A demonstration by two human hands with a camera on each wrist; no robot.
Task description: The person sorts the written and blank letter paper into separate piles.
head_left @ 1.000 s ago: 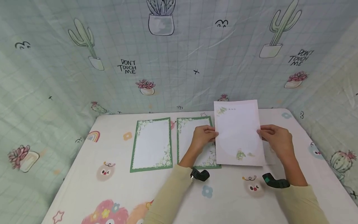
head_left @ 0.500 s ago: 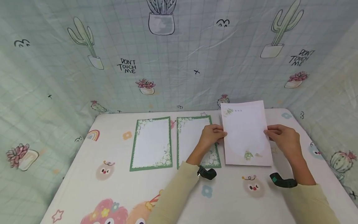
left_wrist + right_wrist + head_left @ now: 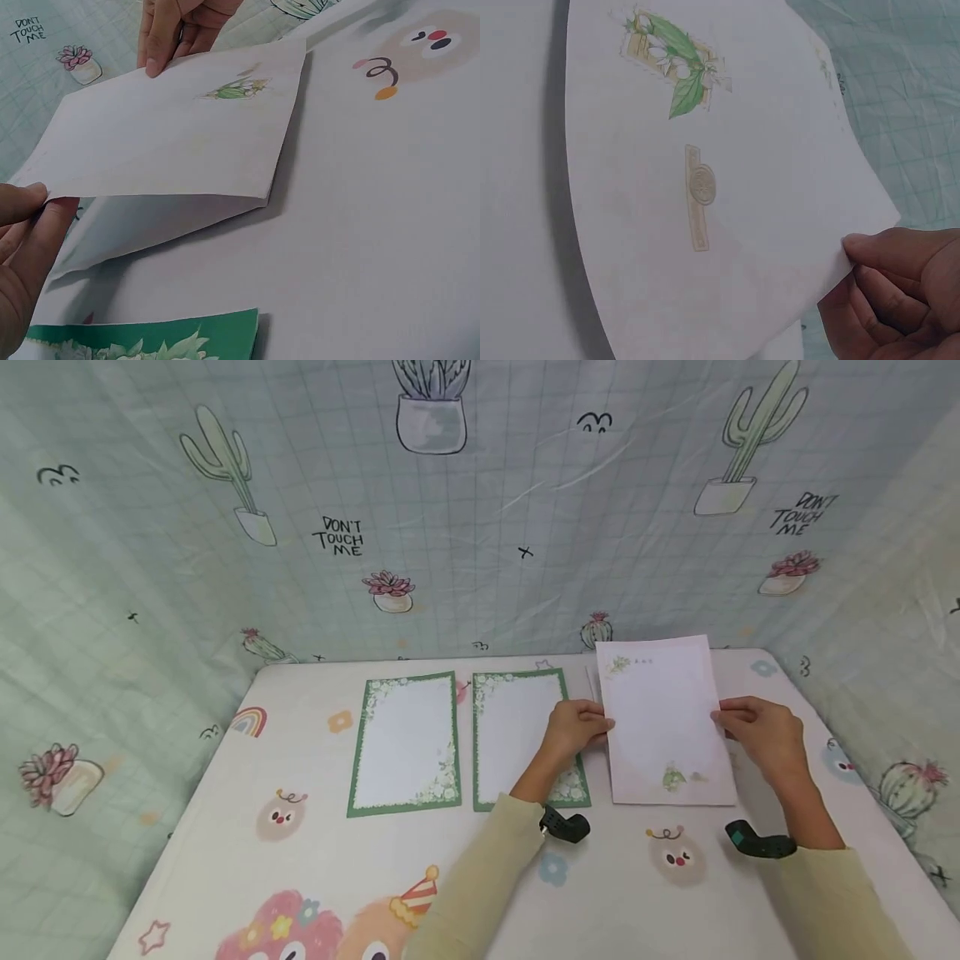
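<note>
Both hands hold a pale pink sheet of stationery paper point(image 3: 663, 727) by its long edges, on the right of the table. My left hand point(image 3: 572, 731) pinches its left edge between thumb and fingers, with the wrist passing over a green-bordered sheet point(image 3: 513, 735). At the opposite edge, my right hand point(image 3: 900, 292) grips it, thumb on top. Small green leaf prints mark the paper's upper left and bottom. Beneath it in the left wrist view shows another layer of white paper point(image 3: 165, 225), meeting the held sheet near its front corner; most of this layer is hidden.
Another green-bordered sheet point(image 3: 405, 743) lies flat left of the first, with a narrow gap between them. A table cover point(image 3: 300, 885) with cartoon prints lies under everything. Cactus-print cloth point(image 3: 480, 510) hangs behind and along both sides. Black wrist devices point(image 3: 566, 825) sit near the cuffs.
Both hands have carried the pink sheet to the right and slightly lower, off the middle green-bordered sheet. More of that sheet's right border now shows. The grip stays the same.
</note>
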